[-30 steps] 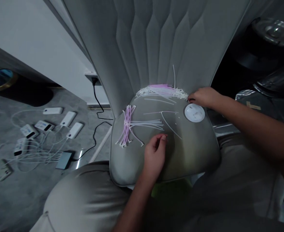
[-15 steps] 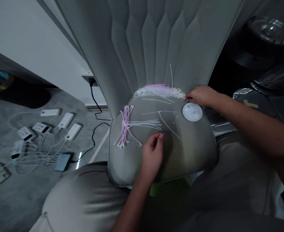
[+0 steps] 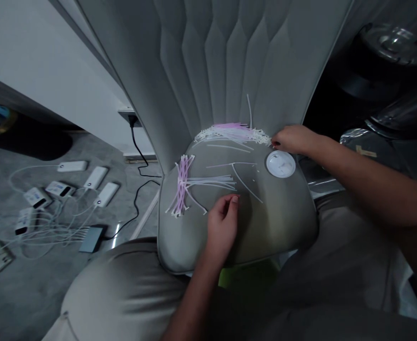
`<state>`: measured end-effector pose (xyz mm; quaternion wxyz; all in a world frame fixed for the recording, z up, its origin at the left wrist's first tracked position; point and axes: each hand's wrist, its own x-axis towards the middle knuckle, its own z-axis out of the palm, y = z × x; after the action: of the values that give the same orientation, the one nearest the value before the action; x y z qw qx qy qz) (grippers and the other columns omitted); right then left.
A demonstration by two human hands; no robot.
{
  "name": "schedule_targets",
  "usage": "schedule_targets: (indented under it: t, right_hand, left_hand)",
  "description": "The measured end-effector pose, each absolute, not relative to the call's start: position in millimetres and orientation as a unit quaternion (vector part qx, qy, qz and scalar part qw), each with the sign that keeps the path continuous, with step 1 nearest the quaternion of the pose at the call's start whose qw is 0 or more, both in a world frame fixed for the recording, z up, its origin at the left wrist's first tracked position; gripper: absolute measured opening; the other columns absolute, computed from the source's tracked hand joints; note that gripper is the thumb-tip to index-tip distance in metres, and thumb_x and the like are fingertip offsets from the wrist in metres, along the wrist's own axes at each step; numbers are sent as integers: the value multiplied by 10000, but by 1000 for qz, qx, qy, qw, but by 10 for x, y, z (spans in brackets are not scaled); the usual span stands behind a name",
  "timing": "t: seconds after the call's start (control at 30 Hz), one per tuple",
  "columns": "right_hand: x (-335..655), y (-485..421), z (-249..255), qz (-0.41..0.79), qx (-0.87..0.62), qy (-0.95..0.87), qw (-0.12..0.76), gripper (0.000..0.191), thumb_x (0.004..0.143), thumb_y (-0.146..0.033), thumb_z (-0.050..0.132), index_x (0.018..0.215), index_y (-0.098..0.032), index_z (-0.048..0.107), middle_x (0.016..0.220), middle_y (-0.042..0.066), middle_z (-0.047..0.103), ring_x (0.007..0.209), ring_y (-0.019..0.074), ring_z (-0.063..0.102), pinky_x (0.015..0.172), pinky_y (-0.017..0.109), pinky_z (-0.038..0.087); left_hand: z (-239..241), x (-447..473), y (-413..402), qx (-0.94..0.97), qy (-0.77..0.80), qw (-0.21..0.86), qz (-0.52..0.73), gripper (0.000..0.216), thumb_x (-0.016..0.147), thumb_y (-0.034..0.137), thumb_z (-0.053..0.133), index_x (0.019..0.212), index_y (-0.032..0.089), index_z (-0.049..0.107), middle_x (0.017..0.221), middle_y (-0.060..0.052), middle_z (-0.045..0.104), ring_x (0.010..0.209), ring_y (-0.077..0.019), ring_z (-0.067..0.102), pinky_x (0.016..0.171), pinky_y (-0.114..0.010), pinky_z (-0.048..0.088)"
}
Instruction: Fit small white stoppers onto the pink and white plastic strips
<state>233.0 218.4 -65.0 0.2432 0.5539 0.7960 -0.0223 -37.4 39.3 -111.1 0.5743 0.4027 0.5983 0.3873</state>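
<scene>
My left hand (image 3: 223, 220) is closed in a pinch above the front middle of the chair seat; whatever its fingertips hold, if anything, is too small to make out. At the seat's back right, my right hand (image 3: 292, 139) has its fingers bent together at the end of a pile of thin white and pink plastic strips (image 3: 232, 131). What they grip is hidden. A bundle of pink strips (image 3: 183, 182) lies on the left, crossed by white strips (image 3: 210, 180) pointing right. Between the bundle and a round white lid-like dish (image 3: 280, 164) lie a few loose strips (image 3: 246, 181).
The grey padded chair (image 3: 283, 222) stands between my knees, its backrest (image 3: 226, 61) rising behind the pile. On the floor to the left are several white power banks (image 3: 96, 177) with tangled cables and a charging hub (image 3: 92, 238). A black plug (image 3: 133, 119) sits in a wall socket.
The whole view has shifted slightly to the left. Both hands keep their places and closed shapes, and the strips lie as before.
</scene>
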Motion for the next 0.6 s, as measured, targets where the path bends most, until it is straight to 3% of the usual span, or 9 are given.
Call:
schedule_targets:
  t: [0.23, 0.43, 0.6]
  right_hand:
    - [2358, 2229, -667, -40, 568, 791, 224, 279, 858, -291, 533, 957, -208, 780, 978, 126, 775, 838, 264, 675, 641, 335, 361]
    - [2412, 2230, -559, -70, 583, 787, 190, 290, 888, -306, 506, 1050, -210, 727, 928, 51, 767, 758, 178, 649, 639, 278, 390]
    - [2438, 2197, -574, -53, 571, 792, 211, 281, 883, -283, 507, 981, -215, 761, 927, 75, 768, 793, 210, 642, 635, 310, 344]
  left_hand:
    - [-1138, -362, 405, 403, 598, 573, 389, 290, 909, 424, 591, 956, 162, 707, 842, -23, 705, 816, -147, 635, 771, -246, 475]
    - [-1140, -381, 400, 403, 601, 571, 388, 307, 905, 432, 593, 973, 157, 709, 821, -24, 695, 800, -145, 632, 758, -244, 481]
    - [-1152, -385, 398, 399, 602, 574, 386, 282, 913, 408, 588, 972, 159, 707, 835, -28, 703, 812, -145, 643, 769, -246, 485]
